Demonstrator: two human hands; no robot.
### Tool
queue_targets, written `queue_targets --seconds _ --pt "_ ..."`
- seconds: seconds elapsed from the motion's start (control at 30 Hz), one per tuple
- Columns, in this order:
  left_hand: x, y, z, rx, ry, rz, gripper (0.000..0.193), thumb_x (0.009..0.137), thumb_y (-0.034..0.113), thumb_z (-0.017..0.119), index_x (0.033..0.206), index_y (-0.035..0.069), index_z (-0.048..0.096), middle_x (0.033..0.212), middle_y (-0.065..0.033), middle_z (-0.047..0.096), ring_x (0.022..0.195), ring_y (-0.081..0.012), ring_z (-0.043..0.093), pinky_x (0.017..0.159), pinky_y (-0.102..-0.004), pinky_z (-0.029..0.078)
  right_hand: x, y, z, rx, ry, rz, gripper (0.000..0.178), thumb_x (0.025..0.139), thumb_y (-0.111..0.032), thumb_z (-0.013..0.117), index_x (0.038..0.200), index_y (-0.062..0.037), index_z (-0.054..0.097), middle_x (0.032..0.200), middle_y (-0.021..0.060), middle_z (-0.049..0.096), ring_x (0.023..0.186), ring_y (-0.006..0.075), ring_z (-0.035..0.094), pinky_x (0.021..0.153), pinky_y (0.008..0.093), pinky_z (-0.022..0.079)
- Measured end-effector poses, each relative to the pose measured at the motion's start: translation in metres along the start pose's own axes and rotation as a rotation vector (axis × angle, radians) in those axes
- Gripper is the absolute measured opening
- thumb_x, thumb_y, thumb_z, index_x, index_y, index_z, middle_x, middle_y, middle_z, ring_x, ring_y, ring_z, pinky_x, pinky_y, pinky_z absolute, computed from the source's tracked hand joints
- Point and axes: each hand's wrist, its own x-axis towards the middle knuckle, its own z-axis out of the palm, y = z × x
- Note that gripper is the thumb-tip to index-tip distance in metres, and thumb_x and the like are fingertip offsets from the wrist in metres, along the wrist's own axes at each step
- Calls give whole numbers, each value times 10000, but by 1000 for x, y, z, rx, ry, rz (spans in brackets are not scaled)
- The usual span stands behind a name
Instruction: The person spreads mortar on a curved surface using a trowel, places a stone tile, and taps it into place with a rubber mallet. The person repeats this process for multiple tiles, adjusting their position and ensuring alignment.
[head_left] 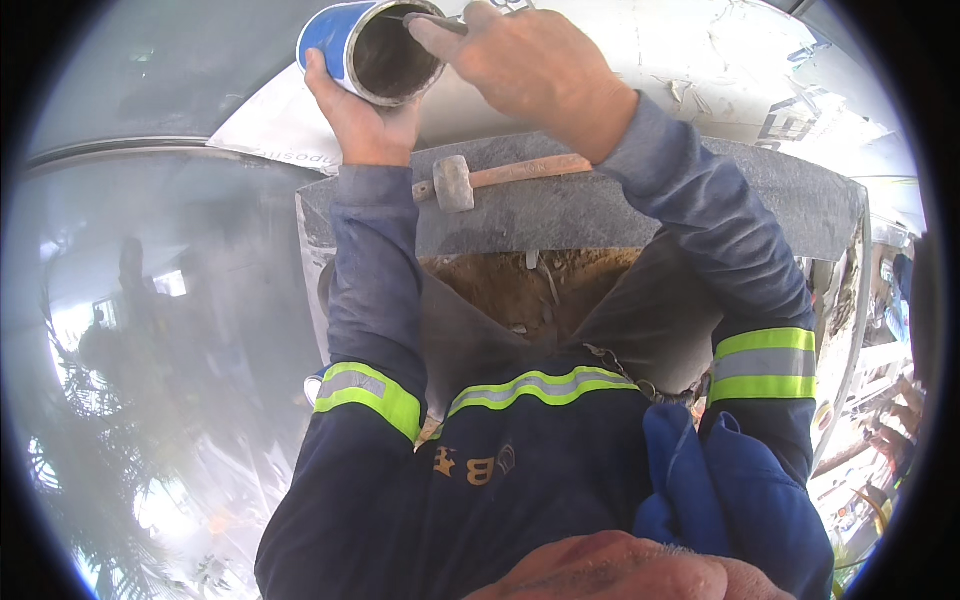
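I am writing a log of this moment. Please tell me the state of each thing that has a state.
blue can: open, tilted, its inside looks dark
left hand: gripping the can from below
right hand: holding a thin tool at the can's mouth
hammer: lying flat on the grey slab, untouched

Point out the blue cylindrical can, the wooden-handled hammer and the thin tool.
blue cylindrical can (335, 30): head view, blue outer wall.
wooden-handled hammer (455, 183): head view, grey metal head.
thin tool (440, 24): head view, dark shaft.
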Motion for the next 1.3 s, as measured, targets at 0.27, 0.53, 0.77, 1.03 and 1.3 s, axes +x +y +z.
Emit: queue_targets --seconds 0.27,0.53,0.77,1.03,1.3 --pt "9 9 11 -872 358 -786 739 971 656 429 1442 93 520 1404 -116 599 1298 -305 557 1095 -482 457 2 -17 51 163 385 -89 509 858 -78 661 1347 37 581 769 167 688 679 333 711 612 426 576" --pt "5 -4 -2 -865 328 -648 719 979 654 431 1470 132 488 1471 -150 535 1351 -343 523 1097 -548 478 1 -31 54 701 406 -40 406 888 -63 607 1264 91 615 815 280 692 734 396 705 686 476 566" --pt "-13 -43 -1 -248 360 -56 653 1027 335 585 1564 175 247 1514 -228 412 1281 -401 583 967 -556 620 0 -56 59 985 497 64 263 908 -100 586 1075 92 654 874 337 688 838 420 717 737 483 581" --pt "4 -34 2 -945 305 -248 752 993 599 465 1544 98 356 1442 -228 520 1259 -382 598 1028 -535 562 0 -41 24 819 494 108 410 865 -49 637 1244 102 597 729 268 677 706 399 720 689 453 585" --pt "0 -34 -7 -723 280 -378 762 1028 638 435 1593 142 318 1488 -187 516 1352 -355 540 1069 -526 543 11 -37 31 569 373 125 531 820 -65 706 1305 90 556 746 255 695 728 390 733 655 453 592"
